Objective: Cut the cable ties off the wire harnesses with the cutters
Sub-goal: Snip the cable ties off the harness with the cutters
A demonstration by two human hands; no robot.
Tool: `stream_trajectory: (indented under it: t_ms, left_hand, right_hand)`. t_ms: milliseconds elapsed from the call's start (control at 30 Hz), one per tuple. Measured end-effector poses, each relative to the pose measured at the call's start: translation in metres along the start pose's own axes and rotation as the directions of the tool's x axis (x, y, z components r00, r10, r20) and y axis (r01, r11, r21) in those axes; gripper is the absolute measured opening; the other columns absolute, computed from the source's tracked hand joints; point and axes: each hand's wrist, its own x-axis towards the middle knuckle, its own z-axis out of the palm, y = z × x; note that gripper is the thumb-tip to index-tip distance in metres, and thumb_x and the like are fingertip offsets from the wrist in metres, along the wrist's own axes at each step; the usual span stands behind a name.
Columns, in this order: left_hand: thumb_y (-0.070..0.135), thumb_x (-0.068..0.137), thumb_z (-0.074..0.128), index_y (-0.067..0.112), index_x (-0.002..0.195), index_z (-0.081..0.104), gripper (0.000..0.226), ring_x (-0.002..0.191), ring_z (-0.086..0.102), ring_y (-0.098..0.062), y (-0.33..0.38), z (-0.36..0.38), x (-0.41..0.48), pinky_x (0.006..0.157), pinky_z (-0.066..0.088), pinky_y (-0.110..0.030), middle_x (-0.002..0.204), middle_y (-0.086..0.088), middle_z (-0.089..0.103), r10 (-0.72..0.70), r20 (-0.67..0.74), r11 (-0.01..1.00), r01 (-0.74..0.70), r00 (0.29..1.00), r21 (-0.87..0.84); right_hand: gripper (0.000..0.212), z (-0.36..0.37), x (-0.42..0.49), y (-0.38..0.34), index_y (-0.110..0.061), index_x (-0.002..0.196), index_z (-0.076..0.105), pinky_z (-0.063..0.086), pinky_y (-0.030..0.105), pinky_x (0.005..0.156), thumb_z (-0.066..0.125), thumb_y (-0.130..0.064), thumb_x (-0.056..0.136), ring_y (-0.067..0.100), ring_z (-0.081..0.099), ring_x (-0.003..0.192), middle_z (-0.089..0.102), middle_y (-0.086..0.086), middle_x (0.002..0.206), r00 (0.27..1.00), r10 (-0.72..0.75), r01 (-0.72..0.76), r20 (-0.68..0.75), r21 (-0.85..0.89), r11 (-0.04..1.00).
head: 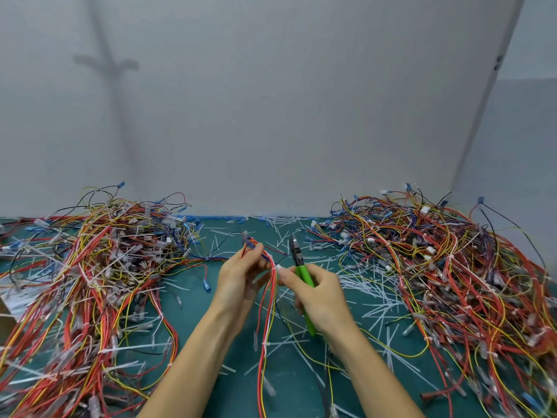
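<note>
Left hand (238, 276) grips harness (269, 300) | right hand (319, 297) holds cutters (297, 254), fingers (286, 274) touching tie (278, 267)

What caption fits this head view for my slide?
Left hand holds a wire bundle while the right hand, gripping green cutters, touches its white tie above a green mat.

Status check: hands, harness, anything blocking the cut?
Left grip holds harness. Right grip holds cutters, jaws up, clear of tie. Cut ties litter mat; nothing blocking.

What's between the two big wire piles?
Head view: green mat strewn with cut tie scraps, left hand gripping a harness, right hand holding the cutters.
</note>
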Motion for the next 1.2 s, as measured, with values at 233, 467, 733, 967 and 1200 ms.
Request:
stream_trajectory:
  t_ms: [233,467,733,967,1200]
  left_hand:
    - [-0.003,0.084,0.064,0.006,0.086,0.051,0.016,0.067,0.049,-0.018,-0.0031,0.0019,-0.0040,0.073,0.046,-0.031,0.069,-0.005,0.044,-0.036,0.026,0.980,0.031,0.999,0.199]
    - [0.021,0.086,0.071,0.012,0.070,0.063,0.020,0.044,0.047,-0.003,-0.0007,0.0016,-0.0057,0.042,0.037,-0.011,0.055,0.005,0.055,-0.054,-0.070,0.909,0.078,0.996,0.411]
    - [0.016,0.089,0.065,0.018,0.068,0.068,0.022,0.057,0.049,-0.007,0.0011,-0.0010,-0.0064,0.056,0.039,-0.020,0.057,0.010,0.060,-0.149,-0.046,0.912,0.155,0.988,0.380]
    - [0.014,0.090,0.064,0.019,0.071,0.078,0.024,0.058,0.050,-0.007,-0.0008,-0.0002,-0.0062,0.056,0.039,-0.014,0.063,0.008,0.064,-0.057,-0.106,0.888,0.099,0.993,0.448]
    - [0.009,0.085,0.061,0.004,0.087,0.072,0.013,0.053,0.062,-0.008,0.0006,0.0018,-0.0038,0.047,0.050,-0.020,0.066,0.000,0.063,-0.256,-0.013,0.966,0.255,0.967,-0.029]
  right_hand:
    - [0.015,0.0042,0.0016,0.0051,-0.014,0.077,0.066,0.037,0.028,0.058,0.076,-0.022,0.085,0.011,0.045,0.054,0.054,-0.010,0.054,0.995,-0.098,0.097,-0.037,-0.038,0.995]
    - [0.014,0.0007,-0.0009,0.0049,-0.022,0.077,0.064,0.042,0.023,0.057,0.072,-0.030,0.086,0.003,0.047,0.055,0.059,-0.011,0.060,0.981,-0.188,0.167,-0.055,-0.266,0.949]
    - [0.039,0.0018,-0.0020,0.0011,-0.009,0.082,0.066,0.049,0.045,0.068,0.060,-0.047,0.091,0.035,0.058,0.072,0.064,0.013,0.073,0.991,-0.123,0.109,-0.051,-0.229,0.967]
    - [0.037,0.0019,0.0003,0.0043,-0.011,0.074,0.059,0.040,0.037,0.060,0.061,-0.042,0.094,0.016,0.046,0.059,0.050,-0.002,0.058,0.996,-0.087,0.082,-0.014,-0.229,0.970]
    - [0.039,0.0047,0.0002,0.0065,-0.007,0.072,0.054,0.037,0.037,0.059,0.061,-0.038,0.094,0.017,0.043,0.059,0.050,0.002,0.060,0.996,-0.087,0.088,0.016,-0.229,0.969]
